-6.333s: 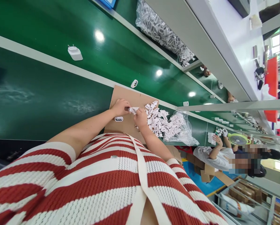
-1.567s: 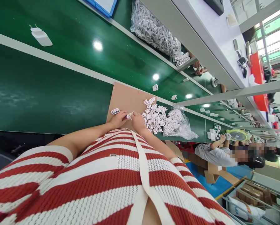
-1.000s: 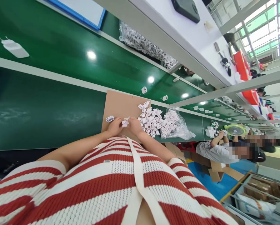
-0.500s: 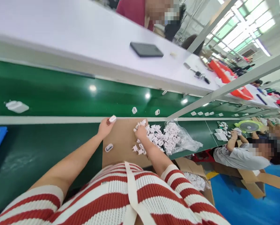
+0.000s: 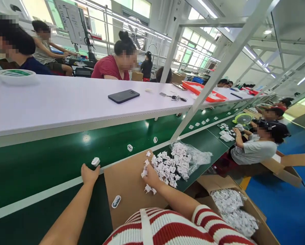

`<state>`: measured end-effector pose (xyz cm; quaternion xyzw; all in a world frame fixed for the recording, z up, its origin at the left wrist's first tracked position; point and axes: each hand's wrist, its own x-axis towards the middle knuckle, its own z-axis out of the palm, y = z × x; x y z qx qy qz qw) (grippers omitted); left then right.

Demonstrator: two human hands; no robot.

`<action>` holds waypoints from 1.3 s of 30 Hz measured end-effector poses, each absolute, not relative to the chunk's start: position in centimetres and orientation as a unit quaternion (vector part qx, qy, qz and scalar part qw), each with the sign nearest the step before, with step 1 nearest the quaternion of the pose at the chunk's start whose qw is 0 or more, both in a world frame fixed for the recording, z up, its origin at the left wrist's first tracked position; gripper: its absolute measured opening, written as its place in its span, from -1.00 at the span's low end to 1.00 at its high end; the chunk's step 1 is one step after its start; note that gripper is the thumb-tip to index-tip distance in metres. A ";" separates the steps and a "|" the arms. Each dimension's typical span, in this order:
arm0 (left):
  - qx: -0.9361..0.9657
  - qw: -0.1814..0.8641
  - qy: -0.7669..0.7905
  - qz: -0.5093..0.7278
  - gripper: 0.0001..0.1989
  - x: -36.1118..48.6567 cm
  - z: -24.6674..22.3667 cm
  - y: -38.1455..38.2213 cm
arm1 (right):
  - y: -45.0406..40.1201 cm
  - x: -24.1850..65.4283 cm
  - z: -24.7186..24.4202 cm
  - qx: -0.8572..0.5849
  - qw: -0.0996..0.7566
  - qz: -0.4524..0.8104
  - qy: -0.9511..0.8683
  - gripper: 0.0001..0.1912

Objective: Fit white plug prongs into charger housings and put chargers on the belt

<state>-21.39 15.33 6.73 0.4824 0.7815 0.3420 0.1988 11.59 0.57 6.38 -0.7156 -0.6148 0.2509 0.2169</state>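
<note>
Left hand [image 5: 90, 173] — beyond edge of cardboard [image 5: 125, 183]

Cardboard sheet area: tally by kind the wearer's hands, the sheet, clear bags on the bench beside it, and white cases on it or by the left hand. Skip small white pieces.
Hands (left hand, right hand): 2
Cardboard sheet: 1
Clear bag: 1
White cases: 2
Total: 6

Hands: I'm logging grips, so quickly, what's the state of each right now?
Left hand: at a white charger; gripping or open, cannot be told.
Right hand: closed, holding a small white piece.
</note>
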 end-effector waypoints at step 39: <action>0.797 0.164 0.580 0.033 -0.45 -18.4 4.5 1.6 | -28.8 15.4 1.8 -0.741 0.528 0.344 0.233 -0.71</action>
